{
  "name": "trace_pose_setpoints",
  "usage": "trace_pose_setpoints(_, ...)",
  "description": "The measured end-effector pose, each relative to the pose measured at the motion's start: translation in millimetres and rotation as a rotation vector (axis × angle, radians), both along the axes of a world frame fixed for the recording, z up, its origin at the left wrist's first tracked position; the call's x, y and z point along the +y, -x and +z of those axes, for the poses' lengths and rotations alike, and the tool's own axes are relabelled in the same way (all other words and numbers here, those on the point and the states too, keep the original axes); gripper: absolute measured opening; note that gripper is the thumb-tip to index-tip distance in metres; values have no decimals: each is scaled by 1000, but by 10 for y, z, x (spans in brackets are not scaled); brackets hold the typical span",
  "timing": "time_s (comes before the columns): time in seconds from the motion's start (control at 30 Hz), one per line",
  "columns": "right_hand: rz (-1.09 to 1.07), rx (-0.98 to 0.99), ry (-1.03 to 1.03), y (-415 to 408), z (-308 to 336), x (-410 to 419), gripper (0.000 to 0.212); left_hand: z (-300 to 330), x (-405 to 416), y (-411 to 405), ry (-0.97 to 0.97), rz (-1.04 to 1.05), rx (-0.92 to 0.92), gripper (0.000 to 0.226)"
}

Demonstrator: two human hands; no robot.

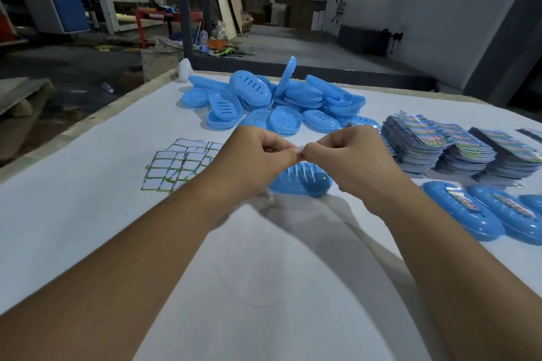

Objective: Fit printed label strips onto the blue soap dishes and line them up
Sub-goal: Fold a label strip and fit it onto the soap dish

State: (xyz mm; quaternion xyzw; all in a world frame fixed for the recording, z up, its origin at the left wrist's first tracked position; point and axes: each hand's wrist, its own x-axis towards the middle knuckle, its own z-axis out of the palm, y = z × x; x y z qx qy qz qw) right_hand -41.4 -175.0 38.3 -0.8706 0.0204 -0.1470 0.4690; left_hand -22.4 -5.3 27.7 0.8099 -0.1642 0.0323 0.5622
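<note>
Forearms: both reach in from the bottom edge over the white worktop point(88, 214).
Left hand point(258, 152): grip curled closed, fingertips pinching one end of a small pale label strip point(299, 153).
Right hand point(349, 152): grip likewise closed, pinching the other end of the same strip; the two grips nearly touch.
Blue soap dish point(305, 182): lies on the worktop just at 6 o'clock of the pinched strip, partly hidden by the hands, apart from the strip.
Dish pile point(264, 99): loose blue dishes heaped at 12 o'clock of the hands.
Blank label sheets point(176, 167): spread flat at 9 o'clock of the left hand.
Printed label stacks point(457, 149): at 3 o'clock of the right hand.
Labelled dishes point(469, 214): side by side at 4 o'clock, each with a strip across it.
</note>
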Motion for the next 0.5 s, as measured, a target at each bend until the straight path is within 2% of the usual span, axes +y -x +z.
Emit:
trace_pose_setpoints(0.1,13,0,2,6,3,1,23,8,10,-1,-2,10,14,14)
trace_pose_setpoints(0.27,78,-47,17,-7,-17,-13,23,-9,28,-11,-12,36,50,8)
trace_pose_setpoints(0.4,156,-111,27,-20,-28,-3,20,12,64,-32,31,77,33,12)
trace_pose_setpoints(0.5,95,-118,56,-72,-50,-11,19,12,51,-50,54,142,11,13)
